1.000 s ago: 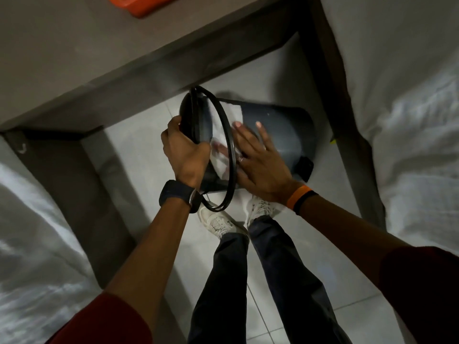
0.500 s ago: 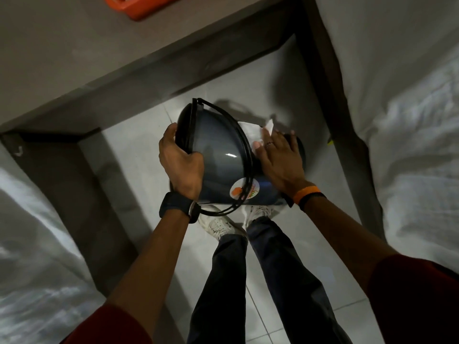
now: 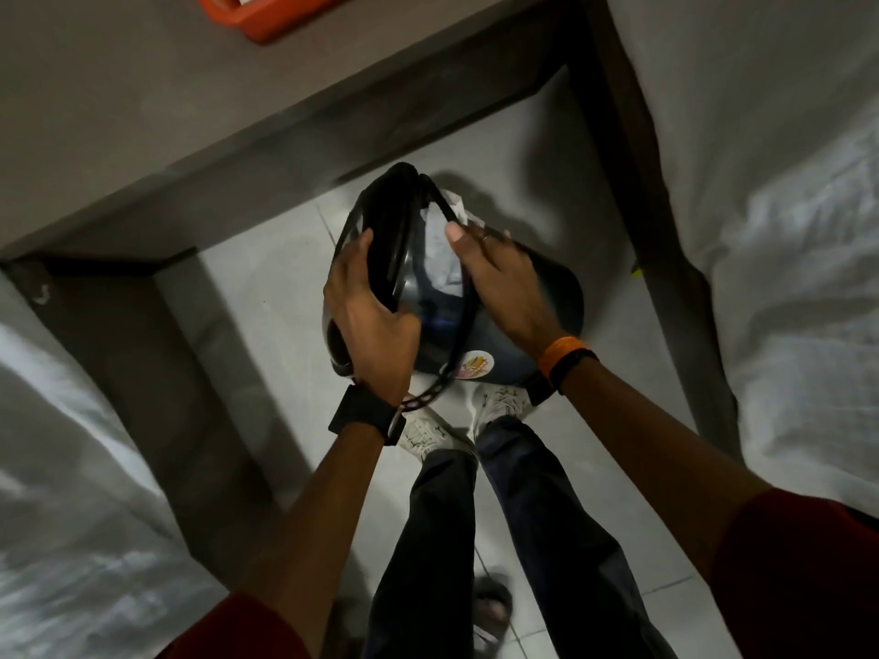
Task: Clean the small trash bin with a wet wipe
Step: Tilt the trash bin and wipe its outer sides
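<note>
Right hand [image 3: 504, 283], fingers flat: presses the wet wipe [image 3: 440, 261] on the small trash bin [image 3: 563, 297] under its palm, now beside the rim (bin turned since). Left hand [image 3: 376, 321]: grips that rim opposite. Probably brings a fresh strip of wall under the wipe.

Dark grey bin [image 3: 542, 297], white wipe [image 3: 440, 259], orange wristband [image 3: 561, 356], orange tray [image 3: 280, 16].

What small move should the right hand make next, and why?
Probably slide the wipe along the bin toward the sticker. The right hand presses the wipe on the far part of the side, the sticker end lies bare, and the left hand grips the bin, which looks steady.
</note>
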`<action>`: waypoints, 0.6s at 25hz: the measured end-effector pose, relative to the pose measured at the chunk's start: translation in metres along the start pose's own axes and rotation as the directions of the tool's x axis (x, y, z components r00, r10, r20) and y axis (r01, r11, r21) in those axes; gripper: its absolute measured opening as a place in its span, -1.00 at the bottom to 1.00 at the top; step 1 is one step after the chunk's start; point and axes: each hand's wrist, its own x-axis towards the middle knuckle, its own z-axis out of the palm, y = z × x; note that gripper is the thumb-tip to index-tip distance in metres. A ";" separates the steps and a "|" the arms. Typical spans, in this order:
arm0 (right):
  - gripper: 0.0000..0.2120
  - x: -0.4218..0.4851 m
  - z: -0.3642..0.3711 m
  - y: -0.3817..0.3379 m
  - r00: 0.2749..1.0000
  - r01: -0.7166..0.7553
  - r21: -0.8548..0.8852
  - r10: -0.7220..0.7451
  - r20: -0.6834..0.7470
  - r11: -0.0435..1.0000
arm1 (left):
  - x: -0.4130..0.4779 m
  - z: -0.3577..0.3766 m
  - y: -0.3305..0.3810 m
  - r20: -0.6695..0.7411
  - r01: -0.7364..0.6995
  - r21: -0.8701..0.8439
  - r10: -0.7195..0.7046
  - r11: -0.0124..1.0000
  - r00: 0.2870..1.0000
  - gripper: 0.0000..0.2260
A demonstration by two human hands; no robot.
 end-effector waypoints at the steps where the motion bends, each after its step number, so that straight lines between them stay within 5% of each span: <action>1: -0.73 -0.002 0.002 -0.007 1.000 0.015 0.034 -0.014 -0.016 0.999 | 0.000 0.001 0.001 0.008 -0.001 0.015 0.000 1.000 1.000 -0.30; 5: -0.63 -0.005 0.010 -0.012 0.996 -0.008 0.063 0.014 -0.089 0.998 | -0.003 0.001 0.002 0.074 -0.016 0.117 0.007 0.993 0.997 -0.26; 8: -0.82 -0.021 0.021 -0.005 0.998 0.009 0.024 -0.007 -0.058 1.000 | 0.002 -0.001 -0.002 0.214 -0.011 0.221 -0.037 0.975 0.976 -0.20; 12: -0.89 -0.037 0.031 0.001 0.991 0.126 -0.107 -0.130 -0.029 0.986 | 0.018 -0.011 0.003 0.253 0.176 -0.216 -0.119 0.960 0.960 -0.38; 15: -0.81 -0.039 0.037 0.002 0.987 0.157 -0.299 -0.138 0.082 0.941 | 0.061 -0.004 0.015 0.259 0.412 -0.172 -0.363 0.895 0.895 -0.28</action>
